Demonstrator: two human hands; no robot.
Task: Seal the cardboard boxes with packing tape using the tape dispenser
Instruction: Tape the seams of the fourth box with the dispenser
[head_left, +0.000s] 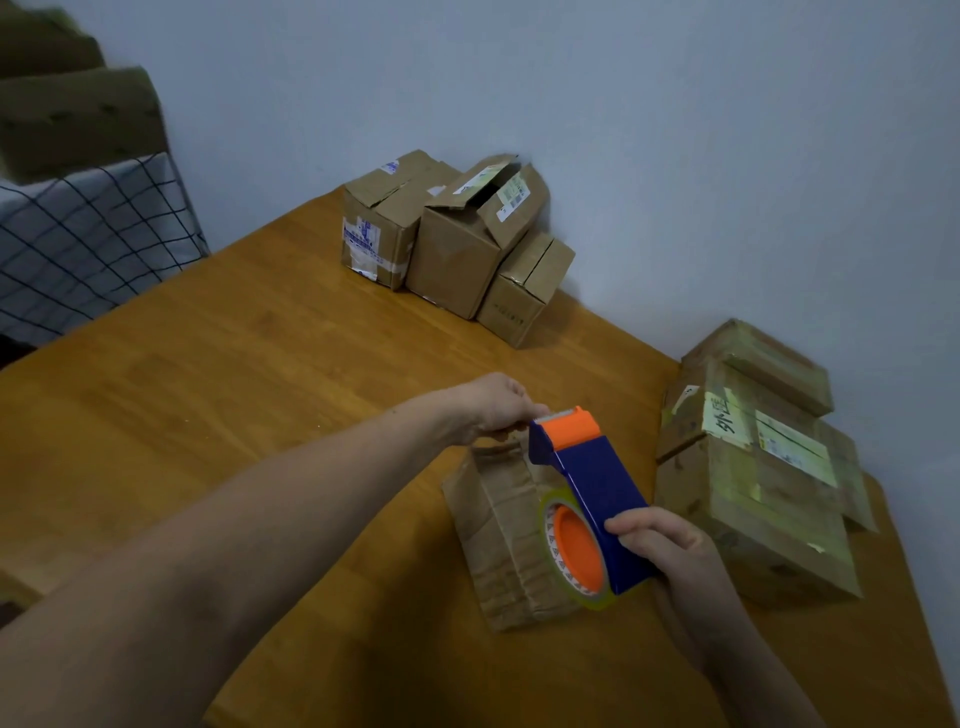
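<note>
Obs.: the dispenser (592, 483), blue body with orange nose, is held tilted over a crumpled box (498, 535) lying on the table (260, 395), nose at the box's far end. The right hand (662, 543) wraps the rear of the body beside the tape (551, 545), fingers closed around it. The left hand (498, 410) sits at the nose with fingers curled down, apparently pinching the tape end (the film itself is too clear to make out). Judgement: the dispenser looks like light, rigid plastic, best held where the right hand has it, palm behind the roll; the nose likely carries a toothed blade, so fingers should stay to its side. The box looks thin, soft and badly creased, likely to buckle or slide under a hard pull, so it wants a steadying hand on its edge. The tape will be sticky and prone to folding on itself. Three unsealed boxes (452, 234) wait by the wall; a taped stack (753, 467) sits right.
</note>
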